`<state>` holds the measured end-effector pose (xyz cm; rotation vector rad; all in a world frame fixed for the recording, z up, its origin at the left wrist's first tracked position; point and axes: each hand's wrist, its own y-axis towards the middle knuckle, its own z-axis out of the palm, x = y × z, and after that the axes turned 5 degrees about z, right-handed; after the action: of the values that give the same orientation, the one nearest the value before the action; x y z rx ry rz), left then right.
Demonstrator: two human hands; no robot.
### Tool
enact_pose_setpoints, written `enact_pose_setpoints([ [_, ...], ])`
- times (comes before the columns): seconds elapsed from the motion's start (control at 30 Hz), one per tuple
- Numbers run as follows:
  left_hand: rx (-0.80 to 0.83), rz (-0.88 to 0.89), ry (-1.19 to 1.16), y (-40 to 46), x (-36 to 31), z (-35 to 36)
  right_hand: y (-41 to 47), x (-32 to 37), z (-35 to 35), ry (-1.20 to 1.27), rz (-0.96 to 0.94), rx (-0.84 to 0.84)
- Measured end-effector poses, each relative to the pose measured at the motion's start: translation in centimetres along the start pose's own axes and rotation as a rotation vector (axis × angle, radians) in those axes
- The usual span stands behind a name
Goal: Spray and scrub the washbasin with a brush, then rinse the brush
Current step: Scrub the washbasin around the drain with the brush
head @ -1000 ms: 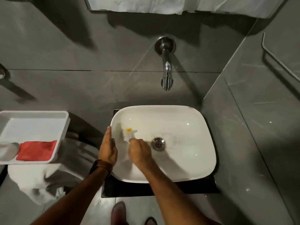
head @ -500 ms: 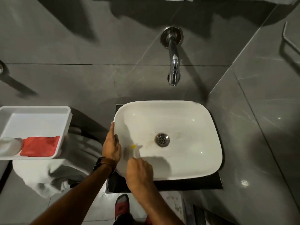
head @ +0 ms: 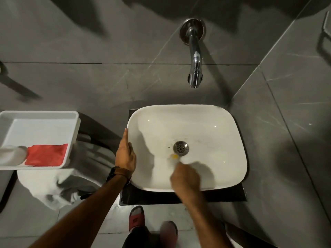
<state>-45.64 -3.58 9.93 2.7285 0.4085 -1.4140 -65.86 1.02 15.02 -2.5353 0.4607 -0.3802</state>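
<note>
While the left hand (head: 125, 154) stays flat on the washbasin (head: 223, 133) rim, the right hand (head: 185, 178), closed round the brush (head: 174, 157), has swept from left wall to drain (head: 180, 148): scrubbing continues.

The room is dim, with grey walls and heavy soft shadows across the far wall. The white washbasin (head: 206, 122) is the brightest area, with small glints of glare and a hand's shadow inside. The right hand (head: 186, 178) and the brush (head: 174, 156) are smeared by motion blur. Wide-angle distortion bends tile lines near the edges.
</note>
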Motion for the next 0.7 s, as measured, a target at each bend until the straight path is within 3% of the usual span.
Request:
enact_pose_setpoints([
  [0.07, -0.013, -0.003, 0.02, -0.1, -0.2, 0.1, -2.7, 5.1, 1.8, 0.05, -0.218, 0.113],
  [0.17, -0.015, -0.002, 0.026, 0.0, -0.4, 0.1, -0.9, 7.1, 1.8, 0.044, -0.309, -0.013],
  [0.27, -0.008, -0.015, 0.01, 0.0, -0.3, -0.1, 5.0, 3.1, -0.4, 0.099, -0.051, -0.173],
  [0.37, -0.008, -0.021, -0.005, 0.0, -0.2, -0.1, 9.2, -1.4, -2.6, 0.36, 0.26, -0.406],
  [0.43, -0.006, -0.015, -0.009, 0.2, 0.0, 0.0, 10.5, -0.4, -2.6, 0.542, 0.336, -0.35],
  [0.5, -0.006, -0.005, 0.011, 0.2, 0.1, 0.1, 10.8, 3.6, -1.7, 0.551, 0.223, -0.201],
  [0.6, -0.011, 0.024, 0.029, 0.2, 0.3, 0.2, 7.6, 10.3, 0.7, 0.368, -0.19, -0.029],
  [0.7, -0.005, 0.021, 0.011, 0.2, 0.5, 0.2, 6.1, 9.6, 0.3, 0.198, -0.316, -0.052],
])
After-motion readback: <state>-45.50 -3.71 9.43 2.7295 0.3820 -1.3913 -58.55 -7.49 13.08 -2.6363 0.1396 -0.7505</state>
